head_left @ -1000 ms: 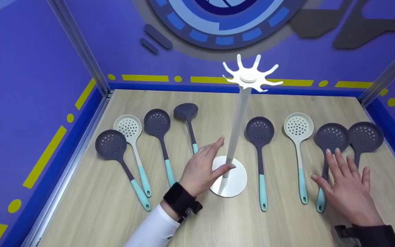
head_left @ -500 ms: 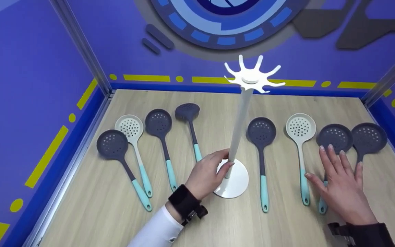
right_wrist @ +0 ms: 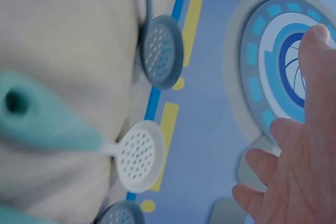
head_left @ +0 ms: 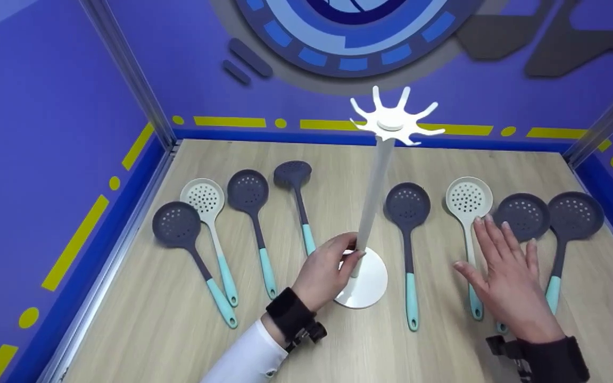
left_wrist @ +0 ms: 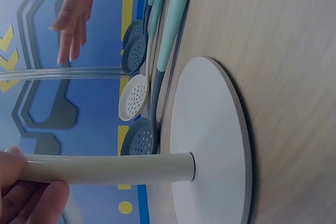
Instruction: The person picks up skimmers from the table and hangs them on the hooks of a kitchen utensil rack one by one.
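at the far left of the table [head_left: 136, 340] lie 4 skimmers: the outermost dark skimmer [head_left: 176, 224], its head against the left pale skimmer [head_left: 203, 198], then the upright-facing dark skimmer [head_left: 248, 190] and the side-turned dark skimmer [head_left: 293, 174]. next, the left hand [head_left: 323, 275] has its fingers and thumb closed around the lower pole of the white stand [head_left: 373, 197], above the base; the stand is upright. right of it, the lone dark skimmer [head_left: 408, 205] and the right pale skimmer [head_left: 469, 197] lie apart. the right hand [head_left: 516, 287] is raised, fingers straight and spread, holding nothing. beyond are the inner dark skimmer [head_left: 523, 217] and the far-right dark skimmer [head_left: 576, 215], heads meeting; overlap cannot be determined.

progress: stand erected and gripped; 0 skimmers on its hooks [head_left: 390, 121], 8 on the table. assessed as an early stage, with all 8 unhung.
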Motion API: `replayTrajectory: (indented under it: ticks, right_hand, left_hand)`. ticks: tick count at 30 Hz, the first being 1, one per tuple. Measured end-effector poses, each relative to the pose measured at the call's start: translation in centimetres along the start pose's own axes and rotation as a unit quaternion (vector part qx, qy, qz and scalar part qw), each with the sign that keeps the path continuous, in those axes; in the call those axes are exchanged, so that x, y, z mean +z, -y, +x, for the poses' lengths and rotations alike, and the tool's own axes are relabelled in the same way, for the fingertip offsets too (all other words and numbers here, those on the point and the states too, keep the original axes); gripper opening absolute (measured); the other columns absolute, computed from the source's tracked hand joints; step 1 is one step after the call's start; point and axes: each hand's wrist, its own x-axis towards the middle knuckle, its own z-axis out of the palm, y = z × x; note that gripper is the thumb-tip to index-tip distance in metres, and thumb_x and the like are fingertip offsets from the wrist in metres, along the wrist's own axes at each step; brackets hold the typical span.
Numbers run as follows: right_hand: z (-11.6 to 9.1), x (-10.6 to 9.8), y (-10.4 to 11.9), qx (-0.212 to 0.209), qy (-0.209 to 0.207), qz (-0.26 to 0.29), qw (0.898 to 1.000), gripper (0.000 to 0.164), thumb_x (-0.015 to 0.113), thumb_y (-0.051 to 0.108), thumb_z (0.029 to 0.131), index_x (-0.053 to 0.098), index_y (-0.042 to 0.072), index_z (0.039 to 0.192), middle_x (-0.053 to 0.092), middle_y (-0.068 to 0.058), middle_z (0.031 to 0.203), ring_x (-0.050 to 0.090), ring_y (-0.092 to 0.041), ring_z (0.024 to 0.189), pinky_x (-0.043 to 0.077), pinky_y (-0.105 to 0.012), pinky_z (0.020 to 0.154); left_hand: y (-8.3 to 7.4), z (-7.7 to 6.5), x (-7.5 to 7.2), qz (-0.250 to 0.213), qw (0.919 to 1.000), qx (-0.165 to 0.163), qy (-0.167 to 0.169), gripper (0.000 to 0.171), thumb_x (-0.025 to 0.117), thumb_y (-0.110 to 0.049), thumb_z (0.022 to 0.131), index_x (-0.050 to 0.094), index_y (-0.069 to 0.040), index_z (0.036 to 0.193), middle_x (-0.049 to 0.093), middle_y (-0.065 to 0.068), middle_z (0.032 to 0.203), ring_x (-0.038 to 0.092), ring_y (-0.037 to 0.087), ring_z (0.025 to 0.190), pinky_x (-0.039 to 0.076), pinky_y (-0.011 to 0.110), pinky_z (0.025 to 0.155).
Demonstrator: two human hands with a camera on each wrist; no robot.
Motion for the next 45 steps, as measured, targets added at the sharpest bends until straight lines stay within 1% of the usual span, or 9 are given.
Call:
replayTrajectory:
  ticks: [6, 13, 17, 20, 24, 27, 31, 38, 45]
  right_hand:
    - [0.4, 0.2, 1.3, -0.013, -0.007, 0.006, 1.0, 0.086, 0.057, 0.055, 0.101, 0.01, 0.024, 0.165, 0.012, -0.008, 0.173, 0.003, -0.032, 0.161, -0.015, -0.062, 0.125]
    - [1.1, 0.5, 3.1, -0.042, -0.016, -0.012, 0.999, 0.088, 0.061, 0.055, 0.098, 0.015, 0.021, 0.165, 0.02, -0.012, 0.171, 0.006, -0.032, 0.161, -0.012, -0.06, 0.126]
    - [1.5, 0.5, 4.1, -0.056, -0.011, -0.013, 0.998, 0.088, 0.062, 0.055, 0.097, 0.015, 0.023, 0.165, 0.02, -0.009, 0.172, 0.011, -0.034, 0.16, -0.011, -0.06, 0.126]
    - [1.9, 0.4, 4.9, -0.059, -0.003, -0.01, 0.998, 0.088, 0.061, 0.055, 0.098, 0.014, 0.024, 0.165, 0.019, -0.008, 0.172, 0.01, -0.035, 0.16, -0.014, -0.059, 0.126]
    - [2.3, 0.3, 5.7, -0.073, -0.003, -0.006, 0.997, 0.087, 0.062, 0.054, 0.097, 0.016, 0.024, 0.165, 0.02, -0.009, 0.171, 0.013, -0.035, 0.159, -0.013, -0.058, 0.127]
    - [2.5, 0.2, 6.1, -0.085, -0.003, -0.005, 0.996, 0.087, 0.061, 0.054, 0.098, 0.015, 0.025, 0.165, 0.019, -0.007, 0.172, 0.012, -0.033, 0.16, -0.012, -0.058, 0.127]
    - [2.8, 0.0, 6.6, -0.089, 0.0, -0.005, 0.996, 0.087, 0.059, 0.057, 0.098, 0.014, 0.026, 0.165, 0.016, -0.005, 0.173, 0.007, -0.029, 0.161, -0.011, -0.058, 0.127]
    - [3.2, 0.1, 7.0, -0.09, 0.0, -0.004, 0.996, 0.088, 0.061, 0.058, 0.097, 0.014, 0.029, 0.165, 0.016, -0.001, 0.173, 0.014, -0.035, 0.159, -0.01, -0.058, 0.127]
    - [3.2, 0.3, 7.0, -0.092, -0.001, -0.006, 0.996, 0.088, 0.06, 0.06, 0.096, 0.015, 0.03, 0.165, 0.019, -0.001, 0.172, 0.015, -0.034, 0.159, -0.012, -0.056, 0.128]
  left_hand:
    - [0.0, 0.1, 0.2, 0.006, 0.9999, 0.009, -0.009, 0.021, 0.059, -0.026, 0.105, 0.063, -0.014, 0.122, 0.072, -0.001, 0.111, 0.069, 0.009, 0.106, 0.057, 0.017, 0.083]
    - [0.2, 0.2, 0.2, 0.007, 0.9995, 0.018, -0.024, 0.022, 0.06, -0.027, 0.104, 0.064, -0.014, 0.122, 0.073, -0.001, 0.11, 0.069, 0.007, 0.103, 0.057, 0.018, 0.081]
    - [0.3, 0.4, 0.1, -0.012, 0.9996, 0.01, -0.025, 0.023, 0.062, -0.028, 0.104, 0.064, -0.013, 0.121, 0.072, -0.001, 0.11, 0.07, 0.007, 0.104, 0.057, 0.017, 0.084]
    - [0.4, 0.5, 0.1, -0.024, 0.9994, 0.006, -0.025, 0.023, 0.062, -0.029, 0.103, 0.064, -0.013, 0.12, 0.072, -0.001, 0.11, 0.069, 0.007, 0.104, 0.057, 0.015, 0.085]
    - [0.4, 0.9, 0.2, -0.028, 0.9993, 0.005, -0.024, 0.024, 0.062, -0.03, 0.103, 0.064, -0.014, 0.12, 0.071, -0.002, 0.11, 0.069, 0.007, 0.104, 0.057, 0.014, 0.084]
    - [0.5, 1.2, 0.3, -0.026, 0.9994, 0.003, -0.025, 0.023, 0.062, -0.029, 0.102, 0.064, -0.014, 0.12, 0.071, -0.002, 0.11, 0.07, 0.007, 0.104, 0.057, 0.015, 0.084]
    - [0.6, 1.6, 0.2, -0.03, 0.9991, 0.0, -0.03, 0.023, 0.063, -0.03, 0.102, 0.065, -0.015, 0.119, 0.071, -0.002, 0.109, 0.07, 0.007, 0.103, 0.057, 0.015, 0.085]
    - [0.9, 2.7, 0.2, -0.04, 0.998, -0.016, -0.046, 0.024, 0.065, -0.03, 0.1, 0.066, -0.014, 0.119, 0.072, -0.001, 0.11, 0.07, 0.008, 0.104, 0.057, 0.017, 0.086]
    - [1.5, 3.6, 0.5, -0.052, 0.9961, -0.044, -0.056, 0.026, 0.066, -0.03, 0.1, 0.066, -0.013, 0.12, 0.072, 0.001, 0.111, 0.071, 0.009, 0.104, 0.058, 0.017, 0.087]
